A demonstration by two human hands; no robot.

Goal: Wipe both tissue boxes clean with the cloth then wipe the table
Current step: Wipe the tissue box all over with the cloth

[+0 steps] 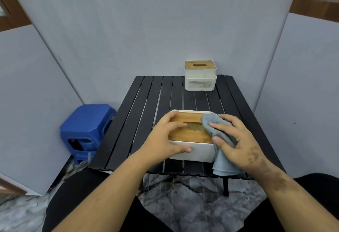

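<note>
A white tissue box with a wooden lid (190,134) stands near the front edge of the black slatted table (146,107). My left hand (165,138) grips its left end, fingers over the lid and thumb on the front wall. My right hand (236,143) holds a grey cloth (220,160) against the box's right end; the cloth covers the lid's right part and hangs down over the table edge. A second white tissue box with a wooden lid (200,75) stands at the table's far right.
Two stacked blue plastic stools (86,129) stand on the floor left of the table. Grey partition panels (146,29) close in the table at the back and both sides. My dark-clad legs are below the front edge, over a marbled floor.
</note>
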